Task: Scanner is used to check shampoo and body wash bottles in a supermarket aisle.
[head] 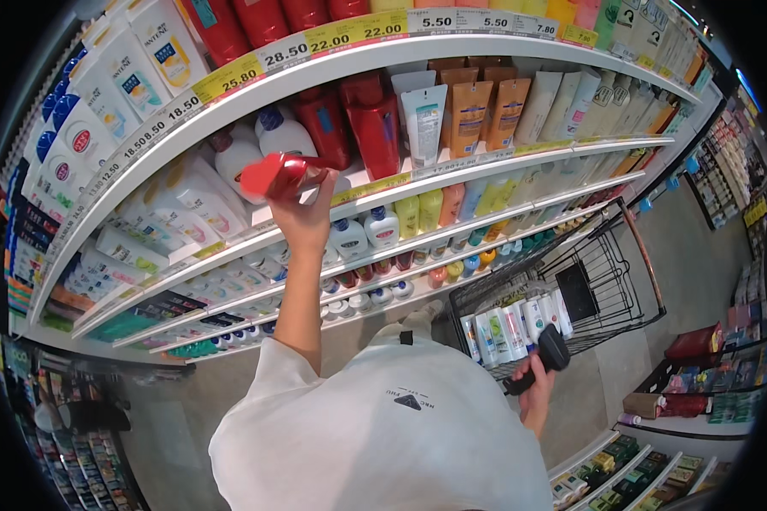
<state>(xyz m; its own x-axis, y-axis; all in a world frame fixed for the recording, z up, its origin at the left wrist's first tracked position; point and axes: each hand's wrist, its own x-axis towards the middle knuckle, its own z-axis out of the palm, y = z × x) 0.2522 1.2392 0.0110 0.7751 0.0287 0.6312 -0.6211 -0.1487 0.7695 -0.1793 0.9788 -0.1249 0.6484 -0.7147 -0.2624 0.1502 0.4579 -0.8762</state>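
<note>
My left hand point(307, 214) is raised at the second shelf, its fingers around a glossy red bottle point(278, 177) that is tilted on its side and slightly blurred. Just behind it stand white pump-type bottles point(282, 131) and larger red bottles point(372, 128) on that shelf. Low at my right side, my right hand point(537, 391) grips a black handheld scanner point(551, 348) by its handle. The scanner is over the near edge of a black wire shopping cart point(613, 268), where several upright bottles and tubes point(508, 329) stand in a row.
Curved by the lens, white shelves point(371, 68) packed with toiletries span the front, with price labels point(383, 185) along their edges. To the right are tubes point(470, 118) on the same shelf. Grey floor point(581, 409) lies behind the cart; more display racks point(709, 377) stand at the right.
</note>
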